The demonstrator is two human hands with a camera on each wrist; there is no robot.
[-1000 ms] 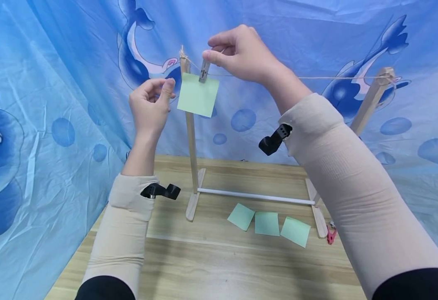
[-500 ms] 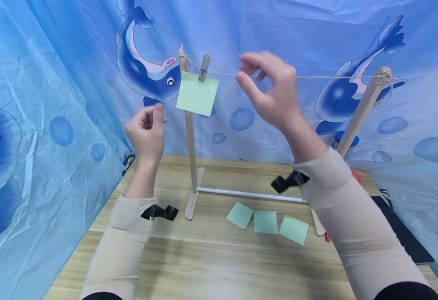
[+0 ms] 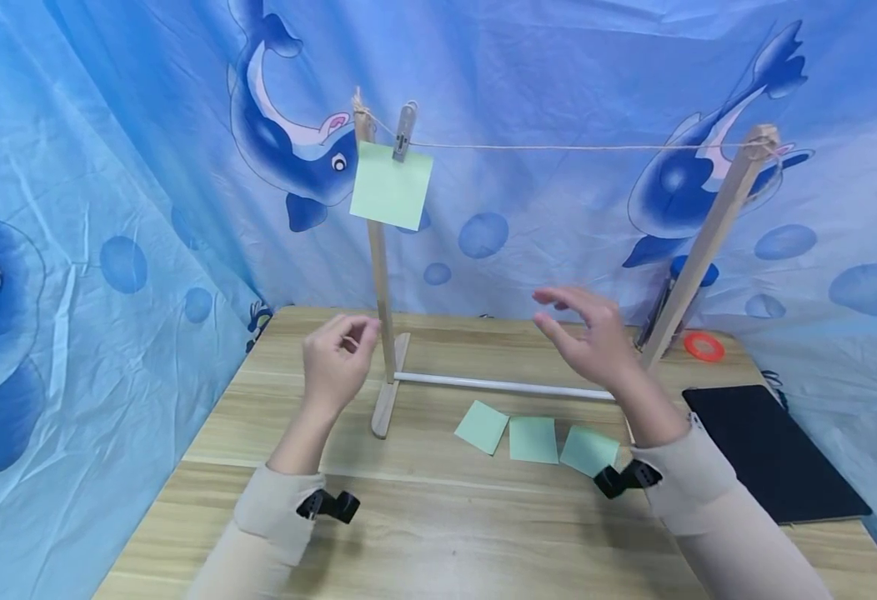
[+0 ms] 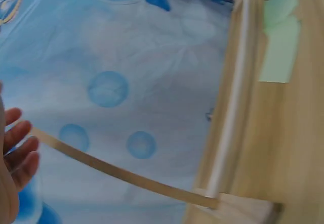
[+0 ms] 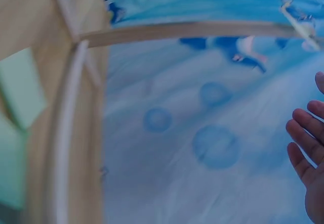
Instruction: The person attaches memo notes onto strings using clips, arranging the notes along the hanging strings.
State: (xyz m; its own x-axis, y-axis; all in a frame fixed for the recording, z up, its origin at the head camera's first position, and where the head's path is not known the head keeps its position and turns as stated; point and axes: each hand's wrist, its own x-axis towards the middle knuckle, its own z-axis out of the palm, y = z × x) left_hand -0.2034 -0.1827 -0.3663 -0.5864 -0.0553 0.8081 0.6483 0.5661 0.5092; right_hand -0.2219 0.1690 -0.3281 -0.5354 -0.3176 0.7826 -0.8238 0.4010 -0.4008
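Note:
In the head view, a pale green sticky note [image 3: 391, 187] hangs near the left end of a string [image 3: 543, 148], held by a grey clothespin [image 3: 404, 132]. My left hand [image 3: 337, 360] is beside the left wooden post [image 3: 378, 275], fingers loosely bent and holding nothing. To the right, my right hand [image 3: 592, 337] is in the air behind the loose notes, thumb and fingers apart, with nothing in it. Below, on the table, lie three more green notes: a left one [image 3: 482, 427], a middle one [image 3: 533, 440] and a right one [image 3: 590, 450], partly covered by the wrist camera.
The string runs to the right wooden post [image 3: 709, 242]. A white rod [image 3: 498, 385] joins the stand's feet low down. On the right are a black flat board [image 3: 776, 454], an orange-red ring [image 3: 704, 346] and a blue-lidded container [image 3: 697, 271]. A dolphin-print curtain [image 3: 543, 75] encloses the table.
My right hand has let go of the clothespin and come down to the right. My left hand has dropped from beside the hanging note. The clipped note stays on the string.

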